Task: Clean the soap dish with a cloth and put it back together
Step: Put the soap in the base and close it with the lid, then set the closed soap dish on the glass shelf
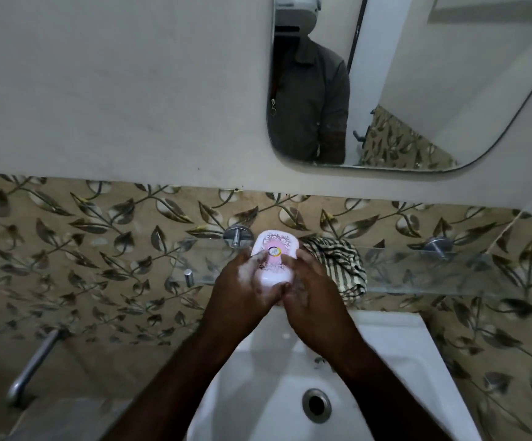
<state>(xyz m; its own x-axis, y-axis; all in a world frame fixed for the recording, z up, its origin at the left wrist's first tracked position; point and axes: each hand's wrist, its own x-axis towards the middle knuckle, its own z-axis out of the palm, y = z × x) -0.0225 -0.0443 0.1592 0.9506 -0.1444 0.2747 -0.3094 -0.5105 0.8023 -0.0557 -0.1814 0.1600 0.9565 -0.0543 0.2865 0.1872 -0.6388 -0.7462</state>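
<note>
Soap dish (274,249) over back edge of sink (385,361), by glass shelf (417,268); lathered left hand (242,281) and right hand (309,281) curl round its sides: likely slippery, so grip firmly, work low, use cloth (337,262) from shelf.

Dim, flat bathroom light, brightest on the white sink (401,361) and upper wall (115,90), both forearms (175,386) in deep shadow, faint sheen on the glass shelf (417,272), soft focus throughout, mirror (417,90) reflection murky, wide-angle bowing toward the edges.
</note>
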